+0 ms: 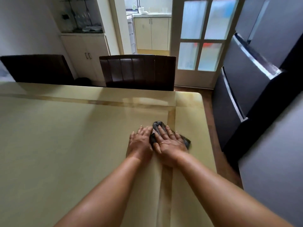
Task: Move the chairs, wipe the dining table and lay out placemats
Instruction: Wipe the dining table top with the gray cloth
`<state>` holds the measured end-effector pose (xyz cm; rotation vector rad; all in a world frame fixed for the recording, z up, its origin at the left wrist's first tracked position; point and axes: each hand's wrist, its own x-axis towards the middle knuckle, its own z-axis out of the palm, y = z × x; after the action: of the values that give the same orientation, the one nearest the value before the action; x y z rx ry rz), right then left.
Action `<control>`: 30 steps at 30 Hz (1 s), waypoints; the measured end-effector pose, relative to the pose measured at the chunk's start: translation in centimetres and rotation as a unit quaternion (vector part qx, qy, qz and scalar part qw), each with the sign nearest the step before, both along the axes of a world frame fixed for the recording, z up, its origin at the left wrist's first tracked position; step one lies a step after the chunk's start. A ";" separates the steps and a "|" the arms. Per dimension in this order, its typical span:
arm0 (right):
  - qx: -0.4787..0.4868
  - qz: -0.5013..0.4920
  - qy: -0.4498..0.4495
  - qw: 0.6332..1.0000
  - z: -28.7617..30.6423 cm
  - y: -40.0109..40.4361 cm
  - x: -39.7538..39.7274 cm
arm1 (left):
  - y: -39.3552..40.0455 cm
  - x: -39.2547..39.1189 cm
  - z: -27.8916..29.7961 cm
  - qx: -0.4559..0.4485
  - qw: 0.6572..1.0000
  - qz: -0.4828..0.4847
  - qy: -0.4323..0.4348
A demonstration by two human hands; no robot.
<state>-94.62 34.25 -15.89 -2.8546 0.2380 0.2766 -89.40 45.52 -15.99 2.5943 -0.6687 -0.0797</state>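
My right hand (170, 141) lies flat, fingers straight, pressing the cloth (186, 141) onto the table (65, 136) near its far right corner. My left hand (140, 141) lies flat just beside it, fingertips at the cloth's edge; it grips nothing. Wiping is under way, judged part done: how much surface is wiped cannot be told. Two chairs (137, 72) stand at the far edge, close against the table. No placemats in sight; laying them remains.
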 end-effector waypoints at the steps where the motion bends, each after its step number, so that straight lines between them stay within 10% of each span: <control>1: 0.000 0.000 0.006 1.000 0.1 1.1 -1.2 | 0.5 -1.5 0.3 0.007 1.000 -0.007 0.007; 17: 0.023 -0.008 0.058 0.998 1.1 24.6 -17.4 | 23.8 -16.6 3.4 0.045 0.997 -0.050 0.030; 30: -0.002 0.004 0.023 1.000 1.8 16.2 -10.8 | 26.6 -12.1 1.3 0.040 0.999 0.000 0.002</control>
<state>-105.43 50.41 -14.07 -2.8552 0.2364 0.3447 -101.52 72.14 -14.66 2.6702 -0.6771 -0.1136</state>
